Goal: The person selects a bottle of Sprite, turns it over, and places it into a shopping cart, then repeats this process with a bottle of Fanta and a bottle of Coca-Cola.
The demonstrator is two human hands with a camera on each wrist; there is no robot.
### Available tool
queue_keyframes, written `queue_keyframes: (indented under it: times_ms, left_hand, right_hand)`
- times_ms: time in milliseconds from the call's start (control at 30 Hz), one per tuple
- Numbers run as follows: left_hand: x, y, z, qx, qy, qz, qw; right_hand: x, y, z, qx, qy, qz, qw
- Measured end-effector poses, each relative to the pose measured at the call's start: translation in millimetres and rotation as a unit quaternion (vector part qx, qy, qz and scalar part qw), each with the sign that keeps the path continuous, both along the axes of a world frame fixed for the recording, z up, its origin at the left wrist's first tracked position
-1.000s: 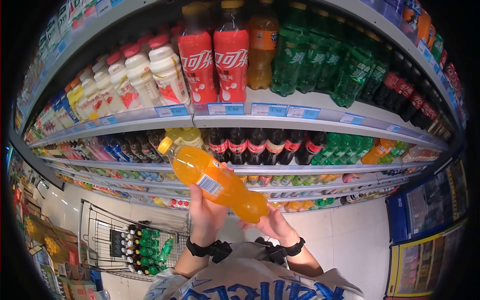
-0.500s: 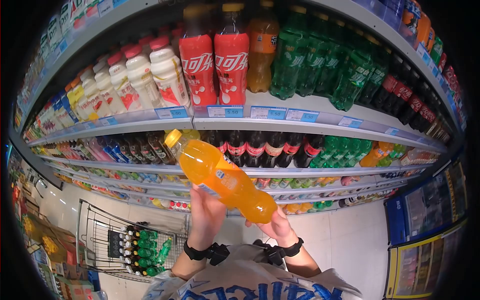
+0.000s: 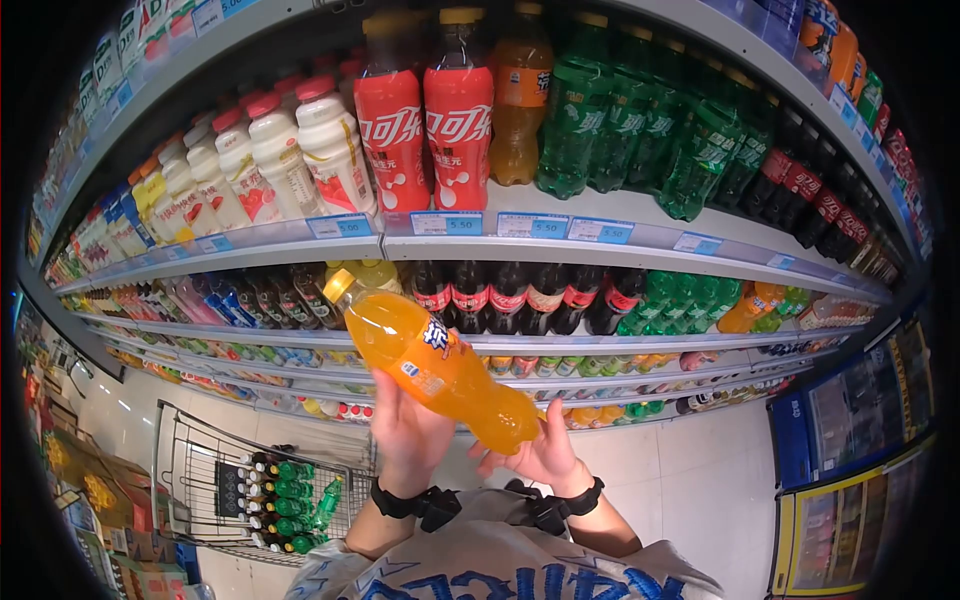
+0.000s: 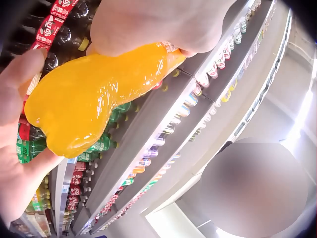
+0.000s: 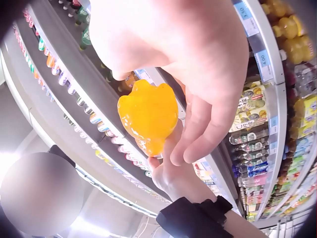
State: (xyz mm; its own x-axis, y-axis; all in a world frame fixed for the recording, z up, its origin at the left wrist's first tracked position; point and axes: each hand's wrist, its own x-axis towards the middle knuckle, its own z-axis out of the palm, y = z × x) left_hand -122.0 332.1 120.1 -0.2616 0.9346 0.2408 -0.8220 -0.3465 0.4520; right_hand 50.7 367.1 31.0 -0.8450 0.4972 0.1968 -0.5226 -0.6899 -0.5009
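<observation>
A large bottle of orange soda (image 3: 465,400) is held in front of the shelves, tilted with its yellow cap (image 3: 340,285) up to the left and its base down to the right. My left hand (image 3: 408,430) grips it round the middle from below, with the thumb along the near side. The brand side of the orange label faces up. At the lobed base is my right hand (image 3: 548,455), its thumb raised beside the bottle and its fingers loosely spread under that end. Viewed from the right wrist, the base (image 5: 148,109) lies between the thumb and fingers.
Ahead, a shelf holds red-labelled cola bottles (image 3: 458,140), green soda bottles (image 3: 580,120) and white milk-drink bottles (image 3: 335,150) above price tags. Lower shelves carry more drinks. A wire shopping cart (image 3: 180,480) with several bottles stands at the lower left. Coolers (image 3: 830,430) line the right.
The bottle has turned about its length, bringing the label's brand side up and the barcode out of sight. My right thumb has come away from the base; my left hand keeps its grip.
</observation>
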Motion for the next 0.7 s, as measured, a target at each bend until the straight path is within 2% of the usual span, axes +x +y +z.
queue_keyframes:
  times_ms: [167,233,267,333,467,567,600,633,700]
  left_hand:
    - [-2.7,1.9,1.3,0.021,-0.006,-0.034,0.999]
    - [-4.0,2.7,7.9,0.027,0.048,-0.025,0.998]
    - [-4.0,1.0,8.9,0.025,0.047,-0.024,0.998]
    - [-3.0,-1.0,10.8,-0.005,0.083,0.028,0.996]
    - [-0.4,-4.7,11.8,-0.024,0.084,0.026,0.996]
    - [-3.6,-4.5,7.4,-0.018,0.085,0.004,0.996]
    - [-3.3,-5.1,8.1,-0.012,0.08,-0.016,0.997]
    - [-3.4,-5.0,8.8,-0.004,0.076,-0.035,0.996]
    - [-3.7,-2.7,2.9,-0.012,0.075,-0.047,0.996]
  right_hand:
    - [0.4,0.3,1.7,0.038,0.003,-0.019,0.999]
    - [-1.2,-0.8,8.8,0.105,-0.051,-0.105,0.988]
    - [-1.4,-1.4,11.4,0.103,-0.052,-0.104,0.988]
    - [-1.6,-0.5,15.3,0.129,-0.08,-0.162,0.975]
    - [-0.4,-0.9,15.5,0.169,-0.105,-0.181,0.963]
    - [1.6,-3.8,11.1,0.13,-0.053,-0.127,0.982]
    - [1.1,0.2,3.6,0.055,0.02,-0.031,0.998]
    - [1.1,2.3,-1.6,-0.019,0.093,0.065,0.993]
    - [0.3,-1.9,-5.5,-0.034,0.087,0.048,0.995]
